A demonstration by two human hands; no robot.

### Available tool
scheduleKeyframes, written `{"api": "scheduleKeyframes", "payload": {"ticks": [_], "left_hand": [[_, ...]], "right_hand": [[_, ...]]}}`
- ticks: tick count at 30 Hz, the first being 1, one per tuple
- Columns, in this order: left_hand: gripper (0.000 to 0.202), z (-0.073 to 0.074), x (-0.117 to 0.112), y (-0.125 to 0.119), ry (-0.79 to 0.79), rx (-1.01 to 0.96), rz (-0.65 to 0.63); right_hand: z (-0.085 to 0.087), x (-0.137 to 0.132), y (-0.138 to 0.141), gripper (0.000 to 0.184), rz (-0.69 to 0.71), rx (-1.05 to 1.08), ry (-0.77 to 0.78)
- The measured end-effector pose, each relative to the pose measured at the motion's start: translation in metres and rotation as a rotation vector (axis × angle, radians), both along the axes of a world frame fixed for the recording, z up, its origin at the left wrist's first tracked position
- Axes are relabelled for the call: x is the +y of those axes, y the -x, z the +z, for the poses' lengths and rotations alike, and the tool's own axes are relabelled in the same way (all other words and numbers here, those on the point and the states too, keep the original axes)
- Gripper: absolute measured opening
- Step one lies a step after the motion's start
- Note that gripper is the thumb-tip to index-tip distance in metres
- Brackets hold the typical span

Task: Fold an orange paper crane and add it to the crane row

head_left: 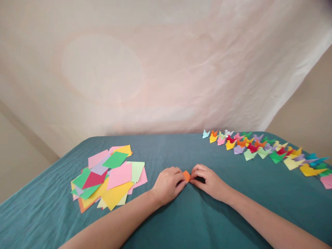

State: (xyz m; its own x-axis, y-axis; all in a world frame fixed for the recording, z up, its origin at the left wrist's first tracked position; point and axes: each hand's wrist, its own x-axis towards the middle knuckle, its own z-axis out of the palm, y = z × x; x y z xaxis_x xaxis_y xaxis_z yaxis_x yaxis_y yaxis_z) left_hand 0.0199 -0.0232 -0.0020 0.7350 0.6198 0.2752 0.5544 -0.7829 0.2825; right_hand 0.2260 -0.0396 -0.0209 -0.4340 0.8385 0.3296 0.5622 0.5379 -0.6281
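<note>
A small folded piece of orange paper (186,175) is between my two hands, low over the middle of the table. My left hand (169,185) pinches its left side, with thumb and fingers closed on the edge. From the other side, my right hand (207,180) grips the lower right corner between thumb and fingertips. The paper's upper part shows as a pointed shape; my fingers cover the rest, so its exact fold stage is hard to make out.
Loose squares of coloured paper (119,175) lie in an overlapping heap on the left. Several folded paper cranes (277,157) stand in rows along the right. A teal cloth (160,148) covers the table, and a pale fabric sheet (166,76) hangs behind it.
</note>
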Motion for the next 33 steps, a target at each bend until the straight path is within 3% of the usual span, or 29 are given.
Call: {"api": "scheduleKeyframes", "payload": {"ticks": [9, 19, 22, 26, 29, 33], "left_hand": [[0.016, -0.002, 0.002, -0.003, 0.091, -0.099, 0.07], [0.008, -0.007, 0.006, -0.003, 0.117, -0.192, 0.1], [0.011, -0.003, 0.006, -0.001, 0.029, -0.14, 0.029], [0.017, 0.004, -0.004, -0.001, -0.206, 0.069, -0.068], [0.018, 0.008, -0.018, -0.005, -0.31, 0.211, -0.059], [0.038, 0.009, -0.033, -0.01, -0.331, 0.302, -0.012]], "right_hand": [[0.001, 0.003, 0.001, 0.008, -0.023, 0.017, 0.09], [0.002, 0.003, 0.006, 0.011, -0.103, -0.016, 0.088], [0.001, 0.004, 0.007, 0.01, -0.116, -0.019, 0.088], [0.0, 0.005, 0.008, 0.011, -0.119, -0.017, 0.084], [0.0, 0.006, 0.007, 0.011, -0.118, -0.011, 0.079], [0.0, 0.006, 0.007, 0.011, -0.119, -0.012, 0.077]]}}
